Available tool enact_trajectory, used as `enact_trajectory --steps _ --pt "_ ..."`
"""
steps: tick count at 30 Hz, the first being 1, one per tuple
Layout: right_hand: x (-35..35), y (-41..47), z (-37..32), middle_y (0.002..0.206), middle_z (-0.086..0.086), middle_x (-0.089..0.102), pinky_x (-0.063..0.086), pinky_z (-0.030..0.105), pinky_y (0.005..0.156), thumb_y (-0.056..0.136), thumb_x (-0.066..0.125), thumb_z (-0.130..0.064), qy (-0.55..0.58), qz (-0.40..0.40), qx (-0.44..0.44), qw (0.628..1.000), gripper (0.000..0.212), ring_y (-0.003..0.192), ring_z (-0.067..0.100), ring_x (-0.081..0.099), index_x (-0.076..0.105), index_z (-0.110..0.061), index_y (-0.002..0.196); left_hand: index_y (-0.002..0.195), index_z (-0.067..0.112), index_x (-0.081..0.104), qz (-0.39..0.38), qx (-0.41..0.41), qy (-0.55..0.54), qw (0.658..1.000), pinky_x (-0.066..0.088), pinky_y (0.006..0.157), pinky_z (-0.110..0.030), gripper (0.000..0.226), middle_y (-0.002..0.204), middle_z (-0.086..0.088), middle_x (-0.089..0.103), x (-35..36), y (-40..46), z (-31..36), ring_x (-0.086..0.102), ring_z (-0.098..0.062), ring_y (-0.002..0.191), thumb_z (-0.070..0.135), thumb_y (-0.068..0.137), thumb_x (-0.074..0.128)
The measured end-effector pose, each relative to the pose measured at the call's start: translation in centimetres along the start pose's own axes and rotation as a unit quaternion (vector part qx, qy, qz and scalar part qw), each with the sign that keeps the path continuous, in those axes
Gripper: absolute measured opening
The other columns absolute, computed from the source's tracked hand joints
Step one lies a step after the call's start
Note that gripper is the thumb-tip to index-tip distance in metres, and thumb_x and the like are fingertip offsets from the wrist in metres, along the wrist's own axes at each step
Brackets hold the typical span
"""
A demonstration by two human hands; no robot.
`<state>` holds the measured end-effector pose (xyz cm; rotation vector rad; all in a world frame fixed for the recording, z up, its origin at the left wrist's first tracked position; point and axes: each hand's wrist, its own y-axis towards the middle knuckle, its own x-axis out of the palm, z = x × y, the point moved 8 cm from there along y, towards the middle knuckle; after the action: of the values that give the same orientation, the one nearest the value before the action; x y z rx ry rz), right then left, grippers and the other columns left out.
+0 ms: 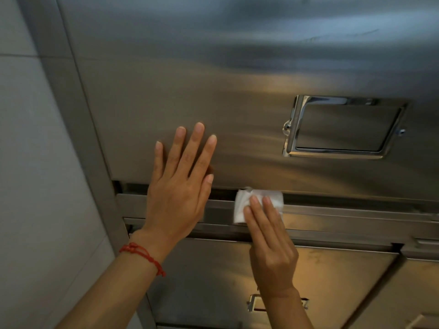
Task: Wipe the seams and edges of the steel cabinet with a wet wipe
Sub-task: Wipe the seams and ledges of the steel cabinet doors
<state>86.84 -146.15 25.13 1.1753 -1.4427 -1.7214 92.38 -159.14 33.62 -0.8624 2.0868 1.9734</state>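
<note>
Right hand with straight fingers pressing wet wipe into steel cabinet seam, left hand spread flat on door

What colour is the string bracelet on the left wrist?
Red, a knotted string bracelet on the left wrist, shown clearly in the head view.

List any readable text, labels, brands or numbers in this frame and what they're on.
None readable.
Polished steel label holder frame on the upper brushed steel cabinet door: holds no visible card or print.
Folded white wet wipe under the right hand: plain, no print.
Red cord bracelet on the left wrist: no lettering.
</note>
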Motion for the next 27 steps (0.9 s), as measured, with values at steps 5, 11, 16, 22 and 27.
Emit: enact_trajectory --steps 5,11,16,22,27 --pt "0.3 -0.1 -0.6 0.128 0.012 0.054 0.036 0.039 0.108 0.093 0.048 -0.002 0.003 0.011 0.017 1.0 0.025 0.123 0.032 0.049 0.059 -0.002 0.116 0.147 0.013 0.013 -0.002 0.0 -0.003 1.0 0.008 0.115 -0.052 0.053 0.153 -0.006 0.009 -0.1 0.0 -0.1 0.004 -0.025 0.142 0.027 0.099 0.029" --pt "3.0 0.7 -4.4 0.124 0.012 0.059 0.041 0.042 0.103 0.1 0.04 -0.005 0.041 0.006 0.002 0.999 0.027 0.121 0.032 0.051 0.062 -0.002 0.114 0.147 0.013 0.012 -0.006 0.025 -0.001 1.0 0.01 0.114 -0.052 0.053 0.153 -0.006 0.011 -0.3 0.0 -0.3 0.008 -0.025 0.142 0.027 0.099 0.028" --pt "3.8 1.1 -6.3 0.123 0.011 0.059 0.042 0.043 0.102 0.101 0.037 -0.007 0.046 0.013 0.0 0.999 0.03 0.121 0.029 0.051 0.064 -0.003 0.112 0.146 0.011 0.013 0.011 -0.009 -0.009 1.0 0.01 0.114 -0.052 0.054 0.152 -0.007 0.011 -1.1 -0.2 -2.2 0.008 -0.025 0.142 0.025 0.097 0.032" --pt "4.7 1.7 -8.3 0.12 0.011 0.061 0.043 0.044 0.1 0.101 0.037 -0.007 0.053 0.008 -0.007 0.999 0.031 0.118 0.029 0.053 0.066 -0.002 0.109 0.145 0.01 0.011 0.015 -0.023 -0.002 1.0 0.009 0.114 -0.051 0.055 0.151 -0.01 0.012 -1.7 -0.7 -4.2 0.006 -0.025 0.141 0.023 0.097 0.033" --pt "4.6 2.0 -8.8 0.12 0.011 0.061 0.045 0.044 0.097 0.101 0.035 -0.006 0.041 0.007 -0.03 0.999 0.032 0.117 0.027 0.054 0.067 -0.003 0.108 0.145 0.011 0.01 0.01 -0.015 -0.005 1.0 0.01 0.114 -0.051 0.055 0.151 -0.01 0.011 -1.7 -0.8 -4.5 0.007 -0.025 0.141 0.023 0.097 0.032"
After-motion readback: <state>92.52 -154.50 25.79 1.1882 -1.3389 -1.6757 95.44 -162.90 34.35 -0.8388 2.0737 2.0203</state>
